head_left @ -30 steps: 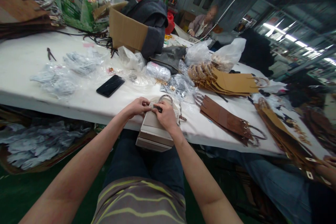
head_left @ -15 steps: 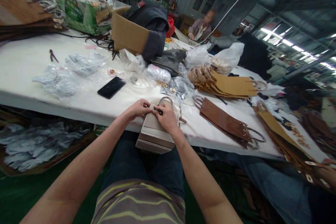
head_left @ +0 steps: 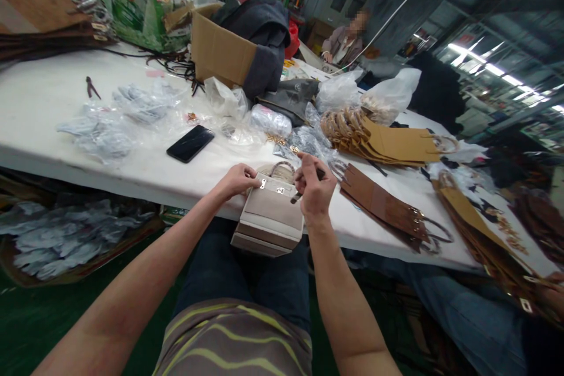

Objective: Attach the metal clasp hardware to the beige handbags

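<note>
A pale beige handbag panel stack, looking like a partly built handbag (head_left: 271,211), rests against the table edge above my lap. Two small silver metal fittings (head_left: 280,190) sit along its upper flap, and a wrapped handle loop (head_left: 282,167) rises behind them. My left hand (head_left: 241,181) pinches the bag's upper left corner. Beside its upper right corner, my right hand (head_left: 315,185) is raised and closed around a slim dark tool (head_left: 296,196), whose end points down to the left. The tool's exact kind is hidden by the fingers. Small gold fittings (head_left: 294,150) lie just beyond that hand.
A black phone (head_left: 190,143) lies left on the white table (head_left: 145,173), with plastic bags (head_left: 99,132) and pliers (head_left: 92,87) behind it. Brown bag panels (head_left: 381,202) and tan ones (head_left: 396,144) lie right. A cardboard box (head_left: 222,53) stands behind. A co-worker's hand (head_left: 553,294) shows at right.
My right hand has lifted off the bag's flap and moved right with the dark tool, uncovering the silver fittings. My left hand stays at the upper left corner.
</note>
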Available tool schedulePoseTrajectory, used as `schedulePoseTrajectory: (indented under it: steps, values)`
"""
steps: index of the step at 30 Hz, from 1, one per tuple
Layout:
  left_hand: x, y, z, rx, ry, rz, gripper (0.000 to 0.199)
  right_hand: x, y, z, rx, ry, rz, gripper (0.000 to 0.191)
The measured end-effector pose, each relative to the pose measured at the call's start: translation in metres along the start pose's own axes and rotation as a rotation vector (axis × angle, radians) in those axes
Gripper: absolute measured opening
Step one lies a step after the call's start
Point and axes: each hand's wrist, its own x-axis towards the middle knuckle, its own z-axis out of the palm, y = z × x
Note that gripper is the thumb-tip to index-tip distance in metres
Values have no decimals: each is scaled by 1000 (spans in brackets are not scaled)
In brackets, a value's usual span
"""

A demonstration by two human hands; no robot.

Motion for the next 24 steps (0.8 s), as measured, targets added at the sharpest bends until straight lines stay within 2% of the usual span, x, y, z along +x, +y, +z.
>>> schedulePoseTrajectory:
  steps: [4,8,13,18,24]
  values:
    - [4,-2,0,-37,18,-65,27,11,-17,24,289,54,44,68]
    - [3,-1,0,-102,4,-107,29,14,-10,59,502,192,23,72]
    - [2,1,-2,-155,-6,-147,28,12,1,79,421,172,26,70]
    - [1,1,-1,-202,-29,-162,24,11,4,84,410,159,-2,69]
    - [5,-2,0,-158,12,-156,20,10,5,89,318,181,-27,68]
